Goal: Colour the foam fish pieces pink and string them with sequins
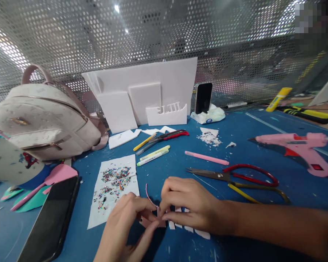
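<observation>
Low over the blue table, my left hand [125, 222] and my right hand [184, 203] meet with their fingertips pinched on a small pink piece of foam or paper [161, 222]. Fingers cover much of it. A thin curled pink strip [147, 191] sticks up between the hands. Beneath my right hand lie several small white cut pieces [202, 234], partly hidden by the palm. Left of the hands is a white sheet [94, 216] with many tiny coloured bits on it. Beyond my right hand rest large scissors [221, 175] with red and yellow handles.
Pens [153, 158], a red-and-black utility knife [166, 137] and a pink marker [207, 158] lie ahead. A pink glue gun [297, 143] is at right. A dark phone [49, 222] and a white backpack [49, 116] occupy the left. White foam boards [177, 83] lean at the back.
</observation>
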`<act>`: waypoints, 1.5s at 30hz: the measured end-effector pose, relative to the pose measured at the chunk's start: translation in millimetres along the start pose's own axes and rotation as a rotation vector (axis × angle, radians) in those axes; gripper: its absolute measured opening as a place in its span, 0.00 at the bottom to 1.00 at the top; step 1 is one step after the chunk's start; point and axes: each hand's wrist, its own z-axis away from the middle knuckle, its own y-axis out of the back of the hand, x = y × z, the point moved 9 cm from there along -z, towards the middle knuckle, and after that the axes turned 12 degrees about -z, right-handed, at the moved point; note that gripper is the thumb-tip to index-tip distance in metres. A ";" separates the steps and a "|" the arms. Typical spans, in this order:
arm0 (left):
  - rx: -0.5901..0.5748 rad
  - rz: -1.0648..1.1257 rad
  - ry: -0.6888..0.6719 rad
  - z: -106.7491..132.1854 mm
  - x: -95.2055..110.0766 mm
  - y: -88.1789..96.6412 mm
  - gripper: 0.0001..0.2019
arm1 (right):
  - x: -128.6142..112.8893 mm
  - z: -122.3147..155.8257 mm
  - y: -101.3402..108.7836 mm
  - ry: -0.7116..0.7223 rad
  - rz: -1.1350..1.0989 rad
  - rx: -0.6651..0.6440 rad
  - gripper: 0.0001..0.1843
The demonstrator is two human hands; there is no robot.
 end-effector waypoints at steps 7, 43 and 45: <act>-0.029 0.011 -0.024 1.3 5.6 -4.9 0.13 | 3.3 0.6 -1.9 -0.042 -0.031 -0.031 0.08; -0.248 -0.592 0.108 -19.7 -105.2 24.9 0.08 | 24.4 4.2 12.6 -0.290 -0.169 0.120 0.07; -0.217 -0.552 0.113 -20.6 -107.6 28.9 0.08 | 24.6 4.5 12.7 -0.292 -0.169 0.120 0.07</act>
